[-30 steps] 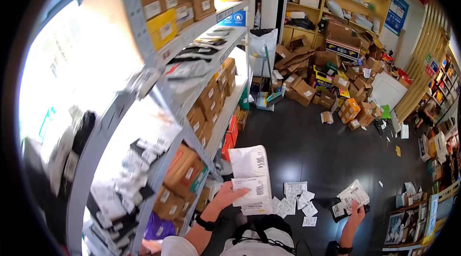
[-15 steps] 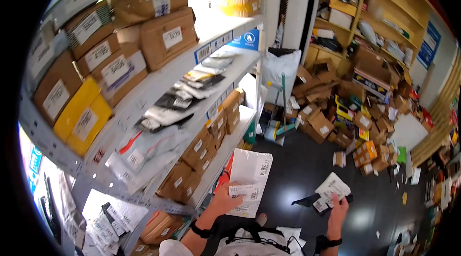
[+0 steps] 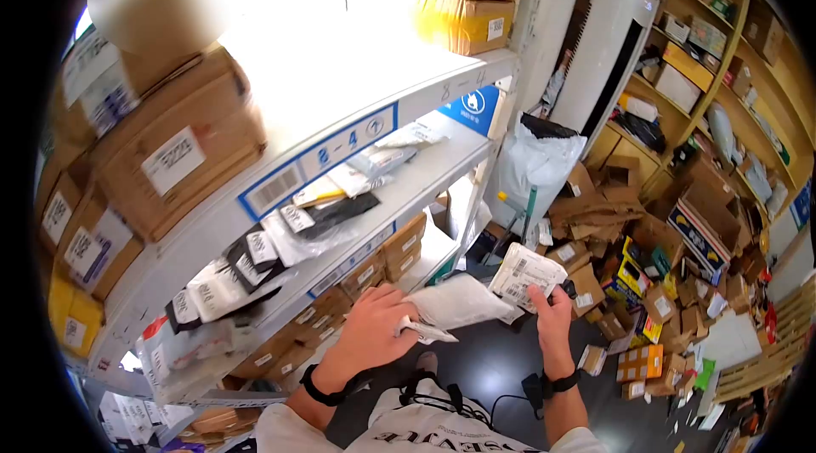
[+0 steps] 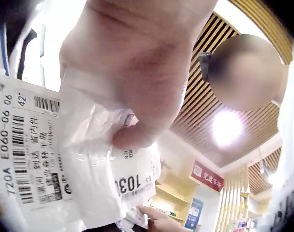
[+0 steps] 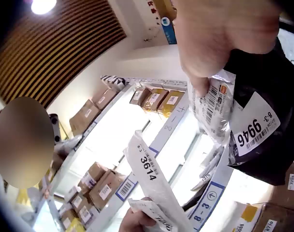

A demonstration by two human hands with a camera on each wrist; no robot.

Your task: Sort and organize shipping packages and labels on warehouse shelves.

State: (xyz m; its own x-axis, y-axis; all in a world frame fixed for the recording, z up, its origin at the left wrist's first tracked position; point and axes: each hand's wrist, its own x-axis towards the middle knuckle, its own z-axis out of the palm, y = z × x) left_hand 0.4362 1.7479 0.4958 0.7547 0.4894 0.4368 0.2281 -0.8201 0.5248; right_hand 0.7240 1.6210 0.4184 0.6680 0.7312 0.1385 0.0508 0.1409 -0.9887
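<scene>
My left hand grips a large white mailer, numbered 3614 in the right wrist view, together with a smaller white mailer under the thumb. Both are in front of the shelf edge, seen nearly edge-on in the head view. To their right, my right hand pinches a white labelled mailer and a black mailer with a 9946 sticker. The thumb lies over the white mailer's label. On the shelf just beyond my left hand lie several flat black and white mailers.
Brown cartons fill the upper shelf at left, above the 8-4 sign. Smaller boxes sit on a lower shelf. A big white sack and a heap of cardboard stand beyond, before wooden shelving.
The view has turned and moved in close to the shelf. My left hand has tipped its mailers from facing up to nearly edge-on. My right hand has come nearer to them.
</scene>
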